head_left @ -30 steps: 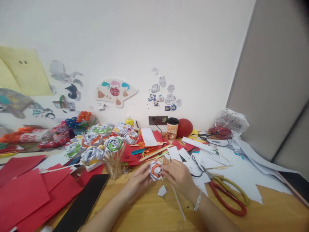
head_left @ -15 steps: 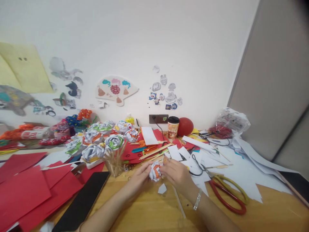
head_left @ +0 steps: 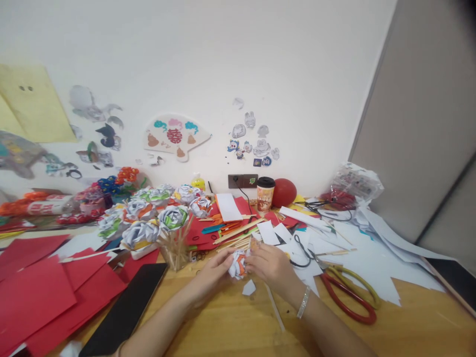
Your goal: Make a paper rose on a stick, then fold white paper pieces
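Both my hands meet over the wooden table (head_left: 230, 327) around a small paper flower (head_left: 238, 264) of white and orange paper. My left hand (head_left: 213, 272) cups it from the left with closed fingers. My right hand (head_left: 269, 265), a silver bracelet on its wrist, pinches it from the right. A small white paper scrap (head_left: 249, 287) and a thin stick (head_left: 274, 307) lie on the table just below the flower.
Several finished paper roses (head_left: 156, 215) on sticks stand at the left. Red paper sheets (head_left: 33, 292) and a black sheet (head_left: 126, 310) lie further left. Red-handled scissors (head_left: 349, 297) rest on white paper cuttings at the right. A paper cup (head_left: 265, 194) and red ball (head_left: 284, 192) stand by the wall.
The flower has turned between my fingers, its orange centre now facing more sideways. My hands stay together in the same spot; the view has tipped slightly.
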`<action>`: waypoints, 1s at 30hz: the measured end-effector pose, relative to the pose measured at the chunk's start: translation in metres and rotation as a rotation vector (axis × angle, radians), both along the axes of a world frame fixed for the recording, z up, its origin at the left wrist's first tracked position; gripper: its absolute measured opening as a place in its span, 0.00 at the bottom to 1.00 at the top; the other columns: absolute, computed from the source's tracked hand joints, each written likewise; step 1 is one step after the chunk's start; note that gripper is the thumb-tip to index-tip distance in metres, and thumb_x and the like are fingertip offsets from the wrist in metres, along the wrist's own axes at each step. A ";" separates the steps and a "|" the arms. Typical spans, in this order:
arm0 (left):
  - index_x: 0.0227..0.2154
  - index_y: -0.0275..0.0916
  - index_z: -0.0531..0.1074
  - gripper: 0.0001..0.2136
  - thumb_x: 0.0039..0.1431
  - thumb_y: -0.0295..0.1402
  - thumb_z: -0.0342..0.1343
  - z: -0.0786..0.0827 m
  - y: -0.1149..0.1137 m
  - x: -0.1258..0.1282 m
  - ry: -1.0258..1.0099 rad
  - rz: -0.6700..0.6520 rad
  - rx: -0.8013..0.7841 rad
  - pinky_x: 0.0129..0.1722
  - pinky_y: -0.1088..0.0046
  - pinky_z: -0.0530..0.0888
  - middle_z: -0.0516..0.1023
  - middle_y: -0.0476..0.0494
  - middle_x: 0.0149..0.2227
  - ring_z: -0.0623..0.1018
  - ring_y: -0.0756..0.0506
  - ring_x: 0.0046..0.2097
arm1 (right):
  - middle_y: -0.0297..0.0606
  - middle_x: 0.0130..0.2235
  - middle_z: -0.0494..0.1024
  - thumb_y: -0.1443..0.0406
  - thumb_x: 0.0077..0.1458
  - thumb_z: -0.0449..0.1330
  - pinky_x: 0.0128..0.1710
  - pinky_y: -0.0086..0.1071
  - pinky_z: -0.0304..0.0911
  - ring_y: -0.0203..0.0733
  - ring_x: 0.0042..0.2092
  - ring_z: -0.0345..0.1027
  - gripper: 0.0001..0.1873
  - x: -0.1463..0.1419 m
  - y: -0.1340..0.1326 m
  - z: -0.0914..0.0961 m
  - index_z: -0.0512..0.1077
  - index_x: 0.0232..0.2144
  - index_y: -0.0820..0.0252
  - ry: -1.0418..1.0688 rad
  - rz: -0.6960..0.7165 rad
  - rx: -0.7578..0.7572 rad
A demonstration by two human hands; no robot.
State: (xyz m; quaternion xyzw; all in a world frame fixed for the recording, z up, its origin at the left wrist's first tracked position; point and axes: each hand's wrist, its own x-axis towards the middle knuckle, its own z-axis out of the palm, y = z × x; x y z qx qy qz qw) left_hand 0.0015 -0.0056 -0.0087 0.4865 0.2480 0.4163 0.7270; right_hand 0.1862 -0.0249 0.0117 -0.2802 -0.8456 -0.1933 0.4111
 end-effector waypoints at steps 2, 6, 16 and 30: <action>0.39 0.38 0.71 0.12 0.53 0.38 0.59 -0.001 0.000 -0.001 -0.009 -0.025 -0.012 0.38 0.73 0.65 0.74 0.46 0.36 0.71 0.48 0.36 | 0.37 0.24 0.73 0.66 0.62 0.49 0.26 0.31 0.57 0.38 0.27 0.62 0.15 -0.001 0.000 0.000 0.70 0.26 0.62 -0.004 -0.003 -0.012; 0.36 0.37 0.72 0.10 0.54 0.37 0.59 0.001 0.000 0.000 -0.038 -0.051 -0.041 0.37 0.75 0.65 0.72 0.47 0.34 0.70 0.50 0.35 | 0.37 0.24 0.73 0.67 0.62 0.49 0.26 0.30 0.56 0.37 0.27 0.62 0.15 -0.001 0.001 0.000 0.71 0.27 0.62 0.001 0.017 -0.023; 0.31 0.37 0.70 0.12 0.50 0.39 0.62 0.006 -0.002 -0.002 0.021 -0.068 -0.052 0.34 0.76 0.63 0.71 0.49 0.30 0.69 0.51 0.32 | 0.34 0.23 0.70 0.68 0.61 0.51 0.25 0.30 0.52 0.36 0.27 0.62 0.12 0.000 0.003 -0.008 0.69 0.26 0.62 -0.117 -0.065 0.083; 0.34 0.37 0.69 0.12 0.52 0.40 0.60 -0.002 0.004 -0.005 0.046 -0.085 -0.029 0.33 0.76 0.64 0.71 0.47 0.33 0.70 0.50 0.33 | 0.34 0.22 0.68 0.72 0.59 0.48 0.27 0.31 0.54 0.38 0.28 0.62 0.12 -0.002 0.000 -0.007 0.67 0.26 0.61 -0.108 -0.087 0.091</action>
